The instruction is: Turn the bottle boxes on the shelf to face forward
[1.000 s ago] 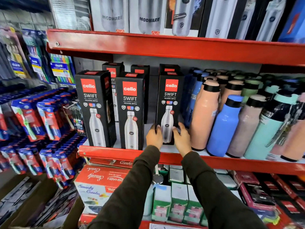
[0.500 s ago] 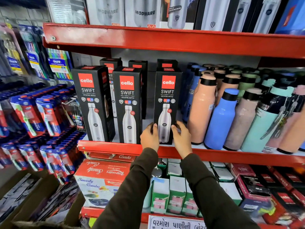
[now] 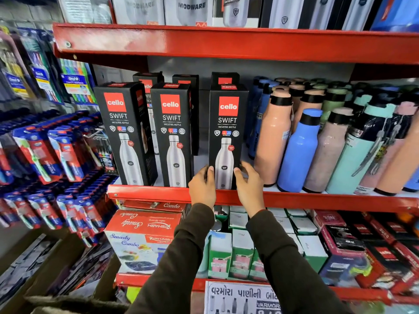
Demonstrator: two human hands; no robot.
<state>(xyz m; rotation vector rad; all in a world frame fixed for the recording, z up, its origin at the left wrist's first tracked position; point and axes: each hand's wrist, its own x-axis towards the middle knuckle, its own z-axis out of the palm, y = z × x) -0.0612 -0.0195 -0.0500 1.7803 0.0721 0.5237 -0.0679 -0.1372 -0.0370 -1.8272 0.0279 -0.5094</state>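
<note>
Drawn forward to the shelf lip, third box (image 3: 227, 134) — both hands (image 3: 202, 186) grip it.

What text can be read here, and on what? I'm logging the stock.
"cello SWIFT VACUSTEEL BOTTLE": right black box, held by left hand and right hand; also middle box and left box.
"MODWARE": white box on top shelf.
"Smarty Combo", "RISHABH": lower red-lidded box.
"Oral-B": toothbrush pack.
Badges, bottle stickers: unreadable.

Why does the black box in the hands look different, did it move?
Yes. The right-hand box came forward to the red shelf lip, now level with the middle box.
</note>
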